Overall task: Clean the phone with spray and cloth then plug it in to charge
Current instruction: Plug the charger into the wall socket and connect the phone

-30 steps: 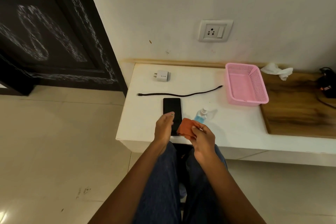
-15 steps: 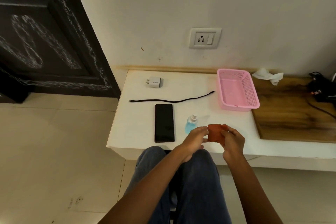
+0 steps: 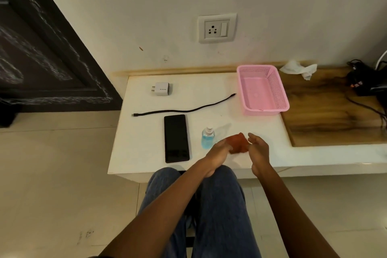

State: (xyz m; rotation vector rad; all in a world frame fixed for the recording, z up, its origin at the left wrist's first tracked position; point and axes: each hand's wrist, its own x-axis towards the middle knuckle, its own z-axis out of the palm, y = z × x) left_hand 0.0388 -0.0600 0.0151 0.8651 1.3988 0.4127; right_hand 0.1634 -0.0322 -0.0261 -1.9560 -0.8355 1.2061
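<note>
The black phone (image 3: 176,138) lies screen up on the white counter (image 3: 144,142), near its front edge. To its right stands a small blue spray bottle (image 3: 207,138). Just right of the bottle, my left hand (image 3: 217,152) grips the left side of a crumpled orange cloth (image 3: 238,143) above the counter. My right hand (image 3: 259,150) is at the cloth's right edge with thumb and fingers spread loosely. A black cable (image 3: 184,109) lies behind the phone and a white charger plug (image 3: 161,88) sits farther back. The wall socket (image 3: 217,28) is above the counter.
A pink mesh basket (image 3: 281,94) sits at the back right of the white counter. A wooden surface (image 3: 326,111) beyond it carries a crumpled tissue (image 3: 299,69) and black cables and gear (image 3: 366,84). A dark door (image 3: 41,48) stands at the left.
My left hand left the phone and moved right to the cloth. Both hands carried the cloth to the right of the spray bottle, and my right hand's grip has loosened.
</note>
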